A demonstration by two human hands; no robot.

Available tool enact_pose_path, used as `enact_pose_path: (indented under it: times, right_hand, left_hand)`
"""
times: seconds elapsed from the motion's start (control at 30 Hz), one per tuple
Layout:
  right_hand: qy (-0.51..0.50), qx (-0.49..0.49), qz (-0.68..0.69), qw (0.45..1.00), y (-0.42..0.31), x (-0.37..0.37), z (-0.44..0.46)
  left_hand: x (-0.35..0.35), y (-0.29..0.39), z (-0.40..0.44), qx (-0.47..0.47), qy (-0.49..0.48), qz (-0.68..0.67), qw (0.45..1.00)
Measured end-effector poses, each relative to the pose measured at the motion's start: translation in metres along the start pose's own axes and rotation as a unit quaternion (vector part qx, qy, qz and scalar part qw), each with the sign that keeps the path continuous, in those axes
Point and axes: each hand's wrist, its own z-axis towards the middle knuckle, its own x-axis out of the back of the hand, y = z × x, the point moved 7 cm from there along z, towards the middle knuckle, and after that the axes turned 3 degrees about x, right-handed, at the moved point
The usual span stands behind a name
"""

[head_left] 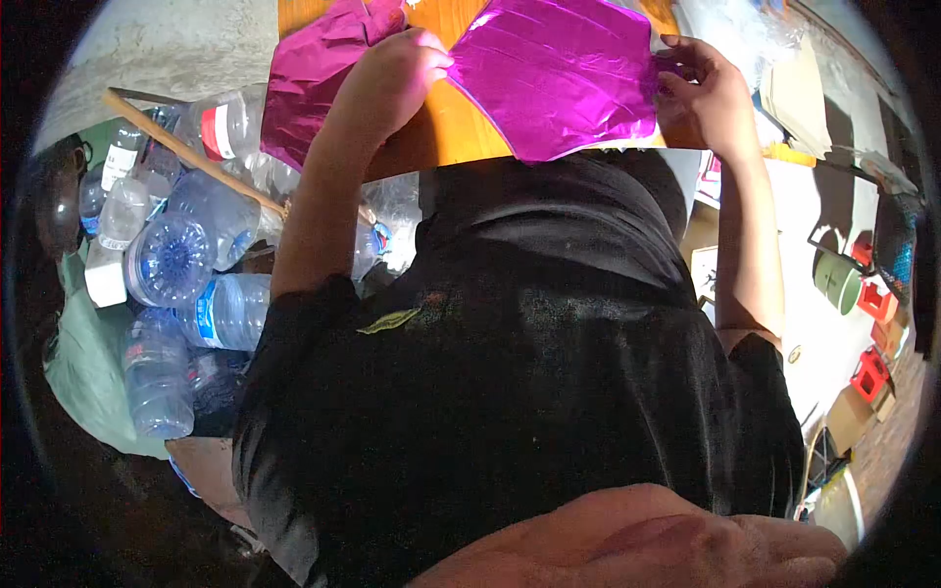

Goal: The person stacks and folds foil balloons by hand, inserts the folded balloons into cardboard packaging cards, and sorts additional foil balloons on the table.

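Observation:
A shiny purple foil sheet (559, 73) with angled edges lies spread over the orange wooden tabletop (431, 132). Its left corner is pinched between the thumb and fingers of my left hand (397, 78). At the sheet's right edge, my right hand (711, 93) has its fingers curled and its thumb against the foil; the exact grip is partly in shadow. A second, crumpled magenta foil piece (309, 73) lies to the left, partly behind my left hand and forearm.
Several clear plastic bottles (172, 260) are piled at the left beside a wooden stick (196, 152) and a pale green bag (88, 363). Clear plastic wrap (730, 29) sits at the upper right. A green cup-like container (836, 281) and red objects (868, 375) are farther right.

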Motion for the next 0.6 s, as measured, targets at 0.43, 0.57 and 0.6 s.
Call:
enact_pose_path:
  times: [0.43,0.57,0.6]
  right_hand:
    - [0.062,-0.028,0.135,0.988,0.016,0.001,-0.003]
    - [0.072,-0.012,0.138,0.988,0.014,0.002,-0.001]
    - [0.069,-0.020,0.135,0.988,0.014,0.001,-0.001]
  left_hand:
    - [0.051,0.022,0.049,-0.057,0.221,-0.337,0.913]
    - [0.050,0.010,0.079,0.252,0.040,-0.228,0.940]
    - [0.035,0.004,0.079,0.307,-0.101,-0.209,0.923]
